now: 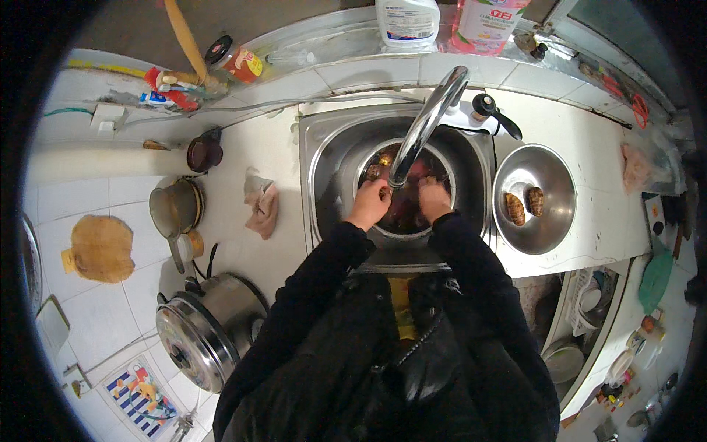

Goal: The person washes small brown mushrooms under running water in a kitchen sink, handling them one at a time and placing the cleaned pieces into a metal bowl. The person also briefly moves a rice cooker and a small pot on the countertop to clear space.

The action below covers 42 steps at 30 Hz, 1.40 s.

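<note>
Both hands reach into a round metal basin (406, 236) of dark water, set inside the stainless steel sink (331, 193). My left hand (371, 204) has curled fingers at the basin's left side; whether they grip anything is hidden. Blurred, my right hand (434, 200) dips its fingers into the water on the right side, and I cannot tell what it touches. Brown root vegetables (377, 170) show in the water near the far left rim. A chrome faucet (428, 130) arches over the basin between the hands. Two taro-like tubers (515, 209) lie in a steel bowl (544, 171) right of the sink.
A black-handled tap lever (497, 116) stands behind the sink. Left lie a crumpled cloth (262, 204), a small saucepan (174, 210) and a large lidded steel pot (221, 326). Behind, the ledge holds a white bottle (409, 25), a pink bottle (486, 27) and a jar (237, 61).
</note>
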{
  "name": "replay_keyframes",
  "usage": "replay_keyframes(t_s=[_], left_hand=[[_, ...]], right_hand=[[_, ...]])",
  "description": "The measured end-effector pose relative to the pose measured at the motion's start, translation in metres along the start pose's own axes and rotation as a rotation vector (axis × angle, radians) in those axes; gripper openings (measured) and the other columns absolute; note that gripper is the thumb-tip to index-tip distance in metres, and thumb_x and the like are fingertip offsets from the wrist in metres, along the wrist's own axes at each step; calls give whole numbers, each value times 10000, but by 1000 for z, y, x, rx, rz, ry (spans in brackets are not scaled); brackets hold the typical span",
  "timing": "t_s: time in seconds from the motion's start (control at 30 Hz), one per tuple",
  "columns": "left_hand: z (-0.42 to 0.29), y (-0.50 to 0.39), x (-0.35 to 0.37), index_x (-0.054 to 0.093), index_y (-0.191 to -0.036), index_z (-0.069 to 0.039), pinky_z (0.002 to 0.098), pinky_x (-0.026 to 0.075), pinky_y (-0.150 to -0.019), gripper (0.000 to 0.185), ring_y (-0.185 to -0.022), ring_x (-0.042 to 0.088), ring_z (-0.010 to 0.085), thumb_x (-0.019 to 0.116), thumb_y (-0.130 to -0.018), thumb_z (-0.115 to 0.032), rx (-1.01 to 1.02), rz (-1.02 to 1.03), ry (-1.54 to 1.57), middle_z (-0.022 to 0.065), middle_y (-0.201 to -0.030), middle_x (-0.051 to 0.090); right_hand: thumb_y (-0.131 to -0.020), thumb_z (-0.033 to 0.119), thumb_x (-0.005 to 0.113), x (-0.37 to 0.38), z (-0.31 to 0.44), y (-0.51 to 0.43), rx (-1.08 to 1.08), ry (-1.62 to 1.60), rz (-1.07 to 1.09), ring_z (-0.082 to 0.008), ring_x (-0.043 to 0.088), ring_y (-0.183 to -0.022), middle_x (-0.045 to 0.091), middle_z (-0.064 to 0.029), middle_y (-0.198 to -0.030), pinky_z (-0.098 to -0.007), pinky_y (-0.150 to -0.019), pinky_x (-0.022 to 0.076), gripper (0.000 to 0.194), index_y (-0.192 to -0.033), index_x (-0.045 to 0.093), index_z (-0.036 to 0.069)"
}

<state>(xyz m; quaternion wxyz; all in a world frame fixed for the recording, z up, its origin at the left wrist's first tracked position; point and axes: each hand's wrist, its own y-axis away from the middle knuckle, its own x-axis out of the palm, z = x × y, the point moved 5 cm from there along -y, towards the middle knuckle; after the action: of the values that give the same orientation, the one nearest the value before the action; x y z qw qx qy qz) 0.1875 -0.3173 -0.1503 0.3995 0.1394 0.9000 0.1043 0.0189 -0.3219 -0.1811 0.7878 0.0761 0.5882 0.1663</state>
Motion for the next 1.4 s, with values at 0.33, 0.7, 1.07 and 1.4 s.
replay_keyframes(t_s=[0.33,0.7,1.07,1.4], left_hand=[[-6,-15,45,475,-1254,-80,512,493,-807,429,-1052,560,426,577,-839,-116,111,152,-321,200,-1202,510],[-16,-14,29,546,-1175,-56,437,474,-706,430,-875,617,348,402,-994,-419,-269,206,255,150,-1044,647],[-30,5,12,526,-1012,-124,238,285,-457,350,-534,410,98,386,-1025,-445,-444,377,1168,-48,-710,490],[-18,10,32,563,-1213,-23,331,481,-842,308,-960,594,229,528,-909,-61,28,194,186,132,-1145,590]], right_hand=[[-807,161,640,12,10,2,-182,47,186,-350,508,-1156,506,-153,-1264,-432,-956,464,423,-1208,541,69],[-797,143,614,-26,19,18,-173,-544,-6,-415,550,-1088,590,-225,-1123,-450,-964,453,480,-1251,531,15],[-897,230,617,-98,36,53,-160,-767,-168,-398,594,-1023,588,-246,-1124,-422,-867,487,373,-1185,523,12],[-777,17,653,-221,-87,138,216,-403,-754,-408,586,-988,509,-227,-1123,-450,-833,505,421,-1171,506,31]])
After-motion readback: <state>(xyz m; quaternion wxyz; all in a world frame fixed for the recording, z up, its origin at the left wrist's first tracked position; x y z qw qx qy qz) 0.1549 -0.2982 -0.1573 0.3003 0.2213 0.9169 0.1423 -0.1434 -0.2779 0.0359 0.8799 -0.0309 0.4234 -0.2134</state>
